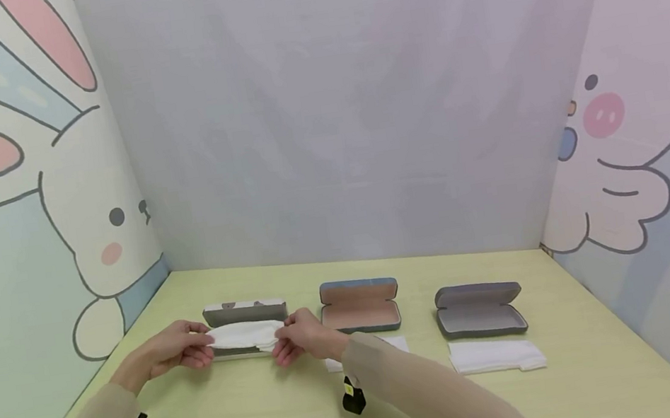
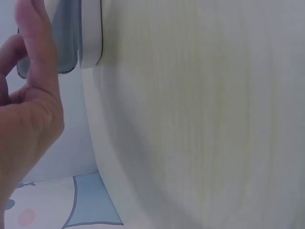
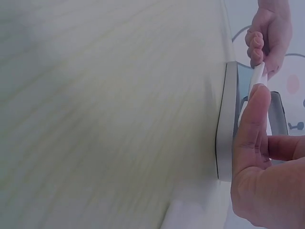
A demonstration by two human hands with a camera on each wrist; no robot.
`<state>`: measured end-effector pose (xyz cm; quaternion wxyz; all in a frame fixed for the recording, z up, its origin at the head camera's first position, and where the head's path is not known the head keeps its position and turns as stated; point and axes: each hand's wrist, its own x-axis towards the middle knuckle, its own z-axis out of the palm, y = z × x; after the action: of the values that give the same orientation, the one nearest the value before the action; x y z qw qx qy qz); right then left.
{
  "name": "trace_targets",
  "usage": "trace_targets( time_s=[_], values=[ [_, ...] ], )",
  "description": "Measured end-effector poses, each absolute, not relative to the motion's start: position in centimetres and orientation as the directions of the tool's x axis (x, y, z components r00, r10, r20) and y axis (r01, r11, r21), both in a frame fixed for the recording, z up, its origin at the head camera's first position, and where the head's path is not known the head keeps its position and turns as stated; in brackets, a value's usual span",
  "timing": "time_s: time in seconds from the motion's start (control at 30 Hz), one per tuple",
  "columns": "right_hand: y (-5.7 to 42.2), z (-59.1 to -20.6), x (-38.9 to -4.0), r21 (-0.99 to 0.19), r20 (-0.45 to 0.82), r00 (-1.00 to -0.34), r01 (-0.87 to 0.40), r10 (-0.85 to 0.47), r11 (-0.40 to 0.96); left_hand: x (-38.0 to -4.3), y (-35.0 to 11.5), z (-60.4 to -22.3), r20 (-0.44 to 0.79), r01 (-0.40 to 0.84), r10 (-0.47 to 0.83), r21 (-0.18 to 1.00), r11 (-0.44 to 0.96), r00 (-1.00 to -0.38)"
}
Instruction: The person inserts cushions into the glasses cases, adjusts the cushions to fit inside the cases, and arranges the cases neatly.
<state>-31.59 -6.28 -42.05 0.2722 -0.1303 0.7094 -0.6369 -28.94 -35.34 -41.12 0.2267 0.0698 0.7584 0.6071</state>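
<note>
Between both hands, in the head view, a folded white cloth (image 1: pixel 246 334) is held by its two ends over an open glasses case with a pale lid (image 1: pixel 247 313). My left hand (image 1: pixel 177 345) pinches the cloth's left end, and my right hand (image 1: pixel 306 334) pinches the right end, where layered edges show. The cloth hides most of the case's inside. Seen from the right wrist, the cloth (image 3: pixel 258 78) spans from hand to hand just above the case wall (image 3: pixel 226 133). The left wrist view shows the left hand (image 2: pixel 35 90) beside the case's end (image 2: pixel 90 38).
An open blue case with a pinkish lining (image 1: pixel 361 316) stands mid-table, a white cloth (image 1: pixel 397 343) in front, partly behind the right sleeve. Farther right are an open dark grey case (image 1: pixel 483 327) and another folded white cloth (image 1: pixel 495 355). Printed walls edge the table.
</note>
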Motion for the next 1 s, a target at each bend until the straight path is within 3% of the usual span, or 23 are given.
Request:
trace_targets(
  time_s=[0.47,1.0],
  values=[
    [-6.9,-43.1,-32.1,-0.977,-0.201,-0.834,0.133,-0.514,0.166,-29.4,-35.3,-41.9,-0.252,-0.170,0.331,0.952,0.256,-0.909],
    [-7.3,-43.1,-31.8,-0.964,-0.167,-0.904,0.066,-0.393,0.258,-29.3,-34.2,-42.1,-0.277,-0.188,0.266,0.930,0.316,-0.923]
  ],
)
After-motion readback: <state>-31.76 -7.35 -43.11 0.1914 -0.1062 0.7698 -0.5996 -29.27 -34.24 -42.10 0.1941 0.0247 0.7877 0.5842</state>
